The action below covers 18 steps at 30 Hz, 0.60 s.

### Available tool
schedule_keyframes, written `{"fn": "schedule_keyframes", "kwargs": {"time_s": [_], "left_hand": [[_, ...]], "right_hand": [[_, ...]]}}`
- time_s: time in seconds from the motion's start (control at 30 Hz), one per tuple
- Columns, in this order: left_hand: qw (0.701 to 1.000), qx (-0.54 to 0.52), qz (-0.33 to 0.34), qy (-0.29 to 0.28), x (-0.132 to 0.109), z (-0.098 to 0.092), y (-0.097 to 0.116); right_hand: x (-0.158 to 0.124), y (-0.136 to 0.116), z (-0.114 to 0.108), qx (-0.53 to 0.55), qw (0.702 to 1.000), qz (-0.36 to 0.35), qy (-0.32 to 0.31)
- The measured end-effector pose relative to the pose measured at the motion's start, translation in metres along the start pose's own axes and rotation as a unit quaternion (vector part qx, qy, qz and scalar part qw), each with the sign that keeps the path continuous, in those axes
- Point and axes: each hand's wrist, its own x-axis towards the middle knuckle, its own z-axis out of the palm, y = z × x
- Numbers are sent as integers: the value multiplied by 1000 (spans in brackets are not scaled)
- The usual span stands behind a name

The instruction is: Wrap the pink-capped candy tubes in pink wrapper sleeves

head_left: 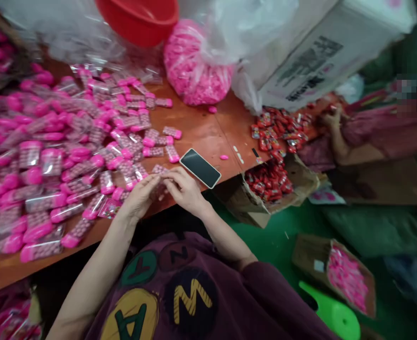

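My left hand and my right hand meet at the front edge of the table, fingertips pinched close together. Whatever is between them is too small and blurred to make out. Just beyond my fingers lies a small clear bottle of pink beads. A big heap of such bottles with bright pink caps spreads away to the left. Beside my right hand a phone with a dark screen lies flat. A small printed packet sits near my left wrist.
Behind the heap stand a red basin and a bag of pink pieces. Red wrapped packets lie to the right, above an open carton. Another person's hand touches them. A green stool stands on the floor.
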Motion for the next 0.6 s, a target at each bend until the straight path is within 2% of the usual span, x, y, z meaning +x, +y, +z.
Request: {"fn": "schedule_keyframes", "kwargs": {"time_s": [0.2, 0.33, 0.47, 0.6], "left_hand": [[999, 35, 0, 18, 10, 5, 1], [999, 44, 4, -7, 10, 11, -8], [997, 63, 30, -28, 9, 19, -19], [993, 83, 82, -3, 5, 27, -26]], "right_hand": [[-26, 6, -12, 27, 999, 3, 17], [-52, 10, -14, 57, 998, 9, 21], [-80, 19, -7, 56, 996, 42, -48], [-116, 45, 13, -13, 984, 110, -138]]}}
